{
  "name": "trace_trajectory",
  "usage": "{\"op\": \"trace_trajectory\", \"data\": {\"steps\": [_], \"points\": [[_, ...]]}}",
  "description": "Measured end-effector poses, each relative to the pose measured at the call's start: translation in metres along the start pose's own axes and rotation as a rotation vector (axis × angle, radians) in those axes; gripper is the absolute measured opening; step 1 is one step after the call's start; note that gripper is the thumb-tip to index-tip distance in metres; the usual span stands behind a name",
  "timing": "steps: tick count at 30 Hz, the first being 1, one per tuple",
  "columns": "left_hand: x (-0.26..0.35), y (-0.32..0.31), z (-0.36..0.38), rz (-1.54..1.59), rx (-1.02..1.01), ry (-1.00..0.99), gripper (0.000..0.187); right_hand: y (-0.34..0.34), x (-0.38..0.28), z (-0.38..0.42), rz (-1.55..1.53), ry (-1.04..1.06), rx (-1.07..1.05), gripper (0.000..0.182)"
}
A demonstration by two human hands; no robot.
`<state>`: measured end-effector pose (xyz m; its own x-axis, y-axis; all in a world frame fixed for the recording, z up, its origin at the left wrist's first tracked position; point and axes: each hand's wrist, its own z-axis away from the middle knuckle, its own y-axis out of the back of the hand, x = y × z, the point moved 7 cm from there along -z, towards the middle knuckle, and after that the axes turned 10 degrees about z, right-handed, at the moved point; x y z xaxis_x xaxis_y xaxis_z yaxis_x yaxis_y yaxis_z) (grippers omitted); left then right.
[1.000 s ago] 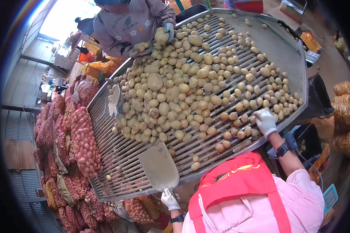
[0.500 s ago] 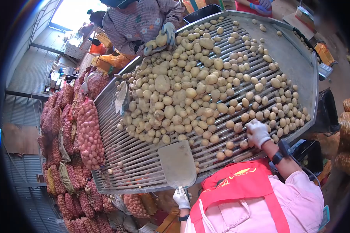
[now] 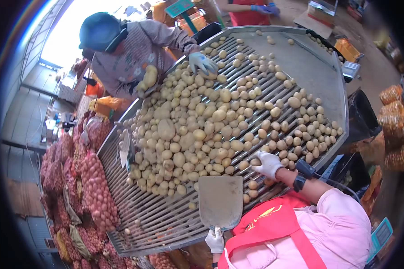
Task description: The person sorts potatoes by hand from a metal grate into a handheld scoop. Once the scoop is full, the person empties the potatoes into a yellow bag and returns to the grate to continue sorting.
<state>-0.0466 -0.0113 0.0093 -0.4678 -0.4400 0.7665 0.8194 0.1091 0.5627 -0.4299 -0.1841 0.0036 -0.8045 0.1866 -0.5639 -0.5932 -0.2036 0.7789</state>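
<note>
A flat metal scoop (image 3: 220,201) lies over the slatted table, blade on the bars. My gloved left hand (image 3: 215,240) is closed round its short handle at the table's near edge. Farther right, my gloved right hand (image 3: 268,165) reaches over the bars with its fingers apart, the fingertips at a few small potatoes. A large heap of potatoes (image 3: 188,134) covers the middle of the table (image 3: 161,224), with smaller ones scattered toward the right.
Across the table a co-worker (image 3: 134,58) has one gloved hand on the heap and potatoes in the other arm. Another person (image 3: 249,13) stands at the far side. Filled red mesh sacks (image 3: 94,188) line the left, with a black bin (image 3: 362,114) at the right.
My right hand has moved left along the bars. The scoop and my left hand sit slightly farther right in view. The co-worker's hands have moved apart, and the whole view has shifted.
</note>
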Motion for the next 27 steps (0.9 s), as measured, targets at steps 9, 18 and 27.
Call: {"op": "trace_trajectory", "data": {"steps": [9, 18, 27], "points": [[0.001, -0.035, -0.031, -0.046, -0.162, -0.068, 0.049, 0.04, -0.04, 0.021, -0.252, 0.326, 0.202, 0.046], [-0.029, -0.035, -0.025, -0.032, -0.086, 0.067, 0.046, 0.113, 0.17, -0.013, 0.165, -0.383, 0.563, 0.023], [-0.008, -0.035, -0.017, -0.008, 0.025, 0.025, 0.042, 0.11, 0.199, -0.083, 0.664, -0.408, 0.16, 0.021]]}}
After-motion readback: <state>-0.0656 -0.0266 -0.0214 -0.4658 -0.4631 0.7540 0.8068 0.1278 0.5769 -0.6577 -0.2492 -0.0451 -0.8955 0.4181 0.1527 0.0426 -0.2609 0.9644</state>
